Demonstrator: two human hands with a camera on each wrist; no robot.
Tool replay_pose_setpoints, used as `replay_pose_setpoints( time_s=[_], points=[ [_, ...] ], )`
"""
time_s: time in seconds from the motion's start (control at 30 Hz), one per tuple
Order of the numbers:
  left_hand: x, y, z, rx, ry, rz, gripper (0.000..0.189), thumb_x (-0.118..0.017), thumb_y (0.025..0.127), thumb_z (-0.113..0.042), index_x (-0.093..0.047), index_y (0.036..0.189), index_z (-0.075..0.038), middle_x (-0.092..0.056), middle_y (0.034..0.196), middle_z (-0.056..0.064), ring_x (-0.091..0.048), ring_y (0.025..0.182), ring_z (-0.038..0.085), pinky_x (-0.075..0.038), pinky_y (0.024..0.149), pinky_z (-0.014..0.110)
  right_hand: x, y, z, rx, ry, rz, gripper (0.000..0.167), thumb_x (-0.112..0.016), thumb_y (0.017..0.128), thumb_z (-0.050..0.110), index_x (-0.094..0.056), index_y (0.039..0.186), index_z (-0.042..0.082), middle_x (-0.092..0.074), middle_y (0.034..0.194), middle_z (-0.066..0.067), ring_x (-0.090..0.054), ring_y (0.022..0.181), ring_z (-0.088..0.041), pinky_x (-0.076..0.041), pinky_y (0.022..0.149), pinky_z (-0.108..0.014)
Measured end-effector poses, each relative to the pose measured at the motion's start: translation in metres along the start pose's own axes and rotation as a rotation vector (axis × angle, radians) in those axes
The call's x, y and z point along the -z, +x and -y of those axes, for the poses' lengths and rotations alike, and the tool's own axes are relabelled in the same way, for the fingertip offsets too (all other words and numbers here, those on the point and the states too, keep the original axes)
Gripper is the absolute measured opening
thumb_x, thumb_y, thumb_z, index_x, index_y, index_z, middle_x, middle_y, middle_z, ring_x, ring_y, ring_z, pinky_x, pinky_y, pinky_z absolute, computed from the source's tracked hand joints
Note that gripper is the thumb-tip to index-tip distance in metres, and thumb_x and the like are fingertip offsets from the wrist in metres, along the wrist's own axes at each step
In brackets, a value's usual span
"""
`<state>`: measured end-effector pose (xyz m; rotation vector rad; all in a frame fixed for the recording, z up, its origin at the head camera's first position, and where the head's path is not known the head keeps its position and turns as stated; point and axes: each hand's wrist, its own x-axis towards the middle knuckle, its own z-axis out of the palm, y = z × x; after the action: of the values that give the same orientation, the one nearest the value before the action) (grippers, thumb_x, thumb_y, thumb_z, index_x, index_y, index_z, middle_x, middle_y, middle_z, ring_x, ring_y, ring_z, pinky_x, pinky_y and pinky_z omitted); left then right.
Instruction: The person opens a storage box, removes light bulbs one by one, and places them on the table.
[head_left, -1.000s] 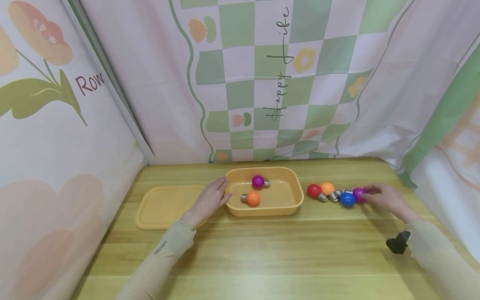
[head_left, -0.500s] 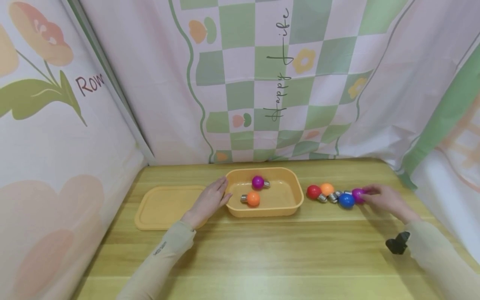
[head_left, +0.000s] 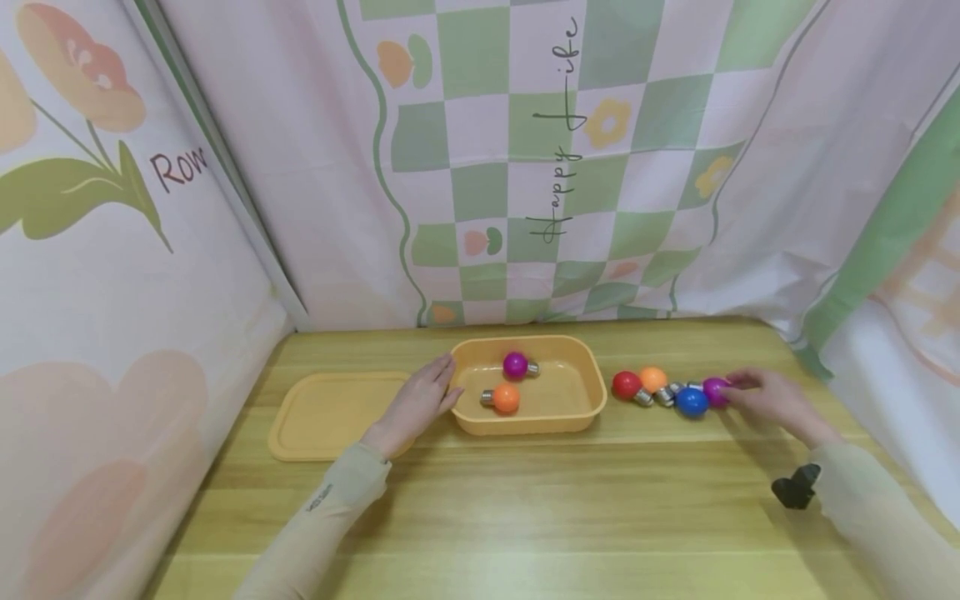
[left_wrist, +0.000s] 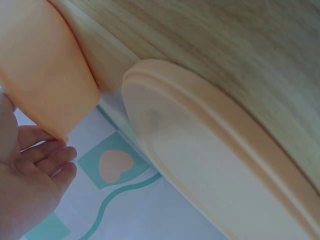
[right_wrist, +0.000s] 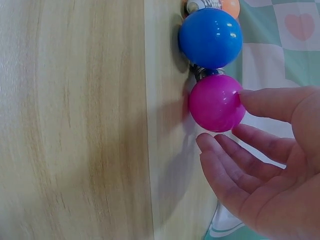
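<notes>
In the head view, my left hand (head_left: pixel 416 400) touches the left end of a yellow plastic box (head_left: pixel 540 425); its fingertips meet the rim in the left wrist view. Inside the box lie a purple light bulb (head_left: pixel 515 365) and an orange light bulb (head_left: pixel 506 397). On the right, my right hand (head_left: pixel 772 400) pinches another purple light bulb (right_wrist: pixel 216 104) between thumb and index finger, the other fingers extended below it. That bulb's metal base is partly hidden behind a blue light bulb (right_wrist: pixel 211 37). Left of these are a red bulb (head_left: pixel 626 385) and a second orange bulb (head_left: pixel 652 380).
A flat yellow lid (head_left: pixel 330 417) lies left of the box, partly under the left forearm in the head view. The wooden tabletop (head_left: pixel 562 517) extends toward the front. A checkered curtain (head_left: pixel 540 275) hangs along its back edge, with printed cloth at both sides.
The blue bulb and the gripped purple bulb have shifted very slightly to the left. Both hands keep nearly the same place; the box contents look unchanged.
</notes>
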<state>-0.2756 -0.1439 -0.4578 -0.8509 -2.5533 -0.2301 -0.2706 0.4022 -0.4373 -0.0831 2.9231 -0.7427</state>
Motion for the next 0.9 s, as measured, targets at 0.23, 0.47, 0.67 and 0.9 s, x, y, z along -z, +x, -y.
replay_pose_setpoints(
  time_s=[0.23, 0.47, 0.67, 0.9],
  points=[
    [-0.002, -0.001, 0.0, -0.005, -0.001, -0.025, 0.049, -0.066, 0.095, -0.025, -0.06, 0.126, 0.013, -0.061, 0.131, 0.028, -0.062, 0.122, 0.037, -0.054, 0.105, 0.042, 0.003, 0.0, -0.005, 0.038, -0.028, -0.049, 0.059, -0.055, 0.1, 0.034, -0.05, 0.13, -0.016, -0.057, 0.125, -0.04, -0.051, 0.114, -0.061, -0.048, 0.087, -0.066],
    [-0.003, -0.002, 0.0, -0.014, 0.004, -0.044, 0.049, -0.067, 0.095, -0.025, -0.06, 0.125, 0.013, -0.062, 0.13, 0.028, -0.063, 0.12, 0.038, -0.055, 0.104, 0.042, 0.012, 0.003, 0.001, 0.091, -0.018, -0.098, 0.054, -0.056, 0.1, 0.028, -0.051, 0.129, -0.016, -0.056, 0.125, -0.041, -0.056, 0.111, -0.059, -0.052, 0.088, -0.064],
    [-0.003, -0.002, 0.001, -0.016, 0.007, -0.046, 0.049, -0.067, 0.095, -0.025, -0.06, 0.125, 0.013, -0.062, 0.13, 0.028, -0.063, 0.12, 0.038, -0.055, 0.104, 0.042, 0.018, 0.007, 0.027, 0.132, -0.004, -0.118, 0.051, -0.06, 0.098, 0.027, -0.053, 0.128, -0.015, -0.058, 0.124, -0.04, -0.06, 0.108, -0.056, -0.059, 0.084, -0.056],
    [-0.003, -0.001, 0.001, 0.0, -0.028, -0.035, 0.049, -0.066, 0.095, -0.024, -0.06, 0.126, 0.014, -0.061, 0.131, 0.029, -0.062, 0.122, 0.039, -0.054, 0.105, 0.045, 0.018, 0.011, 0.066, 0.189, -0.03, -0.082, 0.051, -0.059, 0.099, 0.031, -0.054, 0.129, -0.01, -0.06, 0.126, -0.036, -0.062, 0.109, -0.05, -0.055, 0.091, -0.061]
  ],
)
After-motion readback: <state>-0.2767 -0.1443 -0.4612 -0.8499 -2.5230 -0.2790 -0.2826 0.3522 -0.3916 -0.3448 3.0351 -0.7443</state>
